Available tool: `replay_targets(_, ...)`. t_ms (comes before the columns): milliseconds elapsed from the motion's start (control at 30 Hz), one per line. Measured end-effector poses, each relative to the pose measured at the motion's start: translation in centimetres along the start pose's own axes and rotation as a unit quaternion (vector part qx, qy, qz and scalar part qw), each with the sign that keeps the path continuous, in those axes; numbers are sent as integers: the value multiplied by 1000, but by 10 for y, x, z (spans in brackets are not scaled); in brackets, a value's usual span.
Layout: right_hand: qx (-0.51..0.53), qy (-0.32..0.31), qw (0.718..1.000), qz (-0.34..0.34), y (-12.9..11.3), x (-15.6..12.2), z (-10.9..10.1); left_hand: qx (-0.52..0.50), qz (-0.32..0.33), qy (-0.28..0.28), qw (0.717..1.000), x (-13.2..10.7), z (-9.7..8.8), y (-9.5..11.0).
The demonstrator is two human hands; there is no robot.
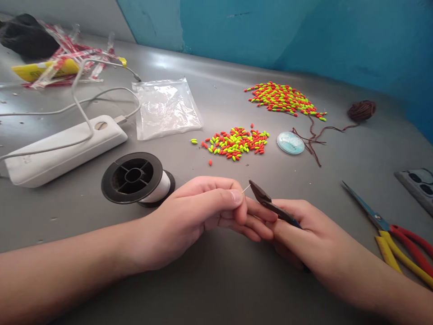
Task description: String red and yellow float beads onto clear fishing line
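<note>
The left hand [192, 216] is pinching a thin white line [246, 188] between thumb and forefinger, its short tip pointing toward 2 o'clock, just beside the dark nose of the small pliers [265, 198]. The right hand [304, 230] is curling closed around the pliers' blue-ended handle, their long axis slanting up toward 10 o'clock. Around the hands, the grey table [216, 293] is carrying a spool [135, 178] at 9 o'clock, scissors with red and yellow handles [402, 243] at 3 o'clock, and orange and yellow-green beads [235, 143] at 12 o'clock. Farther off, a white power strip [64, 149] is lying at 10 o'clock, a plastic bag [165, 108] at 11 o'clock, a larger bead heap [284, 99] at 1 o'clock, and a ball of brown cord [361, 110] at 2 o'clock.
</note>
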State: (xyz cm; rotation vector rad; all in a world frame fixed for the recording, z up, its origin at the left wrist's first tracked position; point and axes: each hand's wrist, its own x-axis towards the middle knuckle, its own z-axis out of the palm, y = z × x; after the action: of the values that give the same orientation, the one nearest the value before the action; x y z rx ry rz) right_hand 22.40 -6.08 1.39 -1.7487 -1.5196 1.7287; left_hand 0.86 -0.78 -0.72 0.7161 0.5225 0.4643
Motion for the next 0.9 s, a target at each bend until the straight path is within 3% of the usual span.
replay_targets(700, -8, 23, 1000, -16, -1, -1, 2, -25, -5, -30, 999, -1, -5, -2)
replay_targets(900, 63, 0, 998, 6, 6, 2, -4, -58, -6, -46, 997, -2, -5, -4)
